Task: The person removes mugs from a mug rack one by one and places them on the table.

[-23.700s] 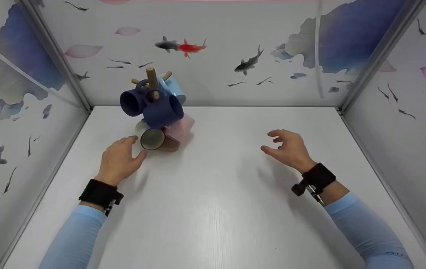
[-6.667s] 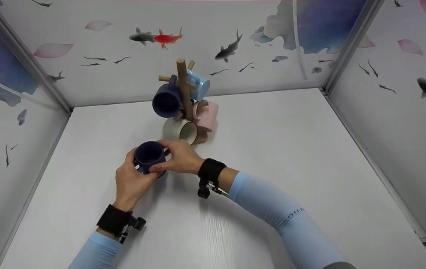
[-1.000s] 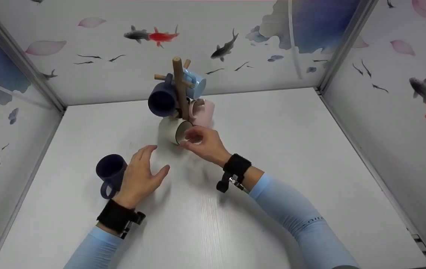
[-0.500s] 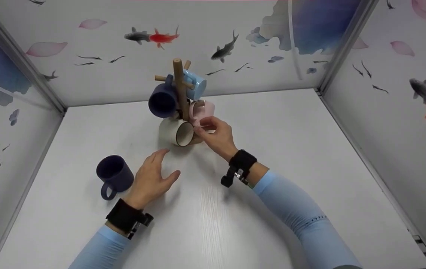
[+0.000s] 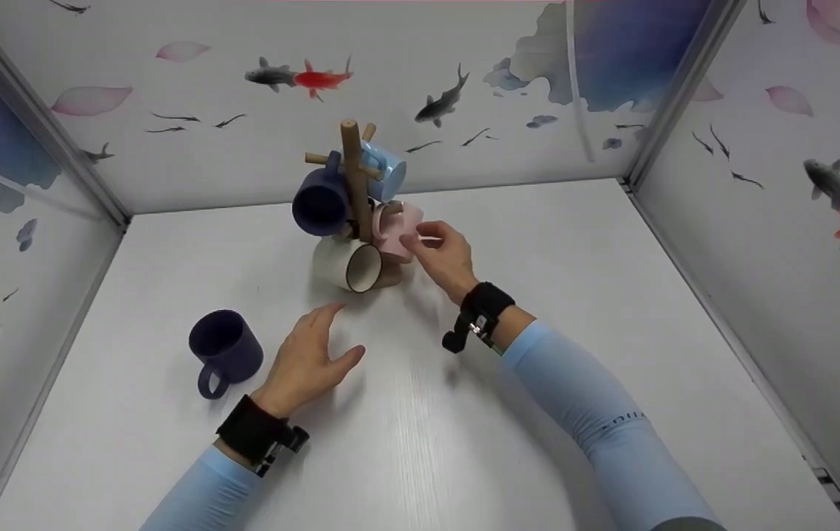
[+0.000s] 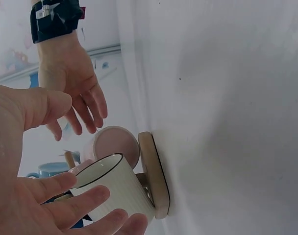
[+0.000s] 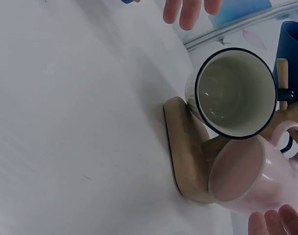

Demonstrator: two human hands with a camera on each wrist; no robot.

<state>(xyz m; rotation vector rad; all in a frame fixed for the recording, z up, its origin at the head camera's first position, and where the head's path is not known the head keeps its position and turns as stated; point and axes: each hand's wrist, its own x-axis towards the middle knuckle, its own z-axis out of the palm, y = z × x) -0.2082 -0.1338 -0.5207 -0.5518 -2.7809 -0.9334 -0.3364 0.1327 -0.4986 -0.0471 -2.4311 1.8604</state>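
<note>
Head view: I see glossy pink cylindrical mug point(image 5: 392, 242) on brown wooden mug tree point(image 5: 357, 193), long axis roughly 12 to 6 o'clock, handle toward 10. Right hand point(image 5: 449, 259), fingers loosely bent, grips nothing, just beside mug at its 4 o'clock; contact, can't tell. Left hand point(image 5: 307, 369), fingers extended, holding nothing, well apart at mug's 7, nearer dark-rimmed cream mug point(image 5: 334, 262).

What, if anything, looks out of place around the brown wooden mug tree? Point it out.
Nothing looks spilled or visibly damaged. One thing stands apart: a matte dark-blue cylindrical mug sits upright on the white tabletop, off the brown wooden mug tree that bears the other mugs.
</note>
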